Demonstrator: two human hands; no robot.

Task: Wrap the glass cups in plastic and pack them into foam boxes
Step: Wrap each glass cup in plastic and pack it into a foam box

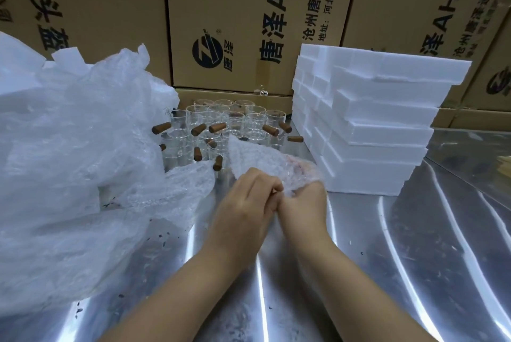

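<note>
I judge I'm mid-wrap: left hand (249, 200) and right hand (304, 203), fingers curled, both pinch the bubble wrap (262, 156), which may hide a cup, just short of the glass cups (229, 120) at twelve o'clock; next it needs rolling shut, then the foam boxes (373, 126) at two o'clock.

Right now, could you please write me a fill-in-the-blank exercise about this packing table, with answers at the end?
1. The left hand and the right hand grip a sheet of ____ wrap.
2. The foam boxes are stacked to the ____ of the glass cups.
3. The handles of the cups are ____ in colour.
Answers: bubble, right, brown.
</note>
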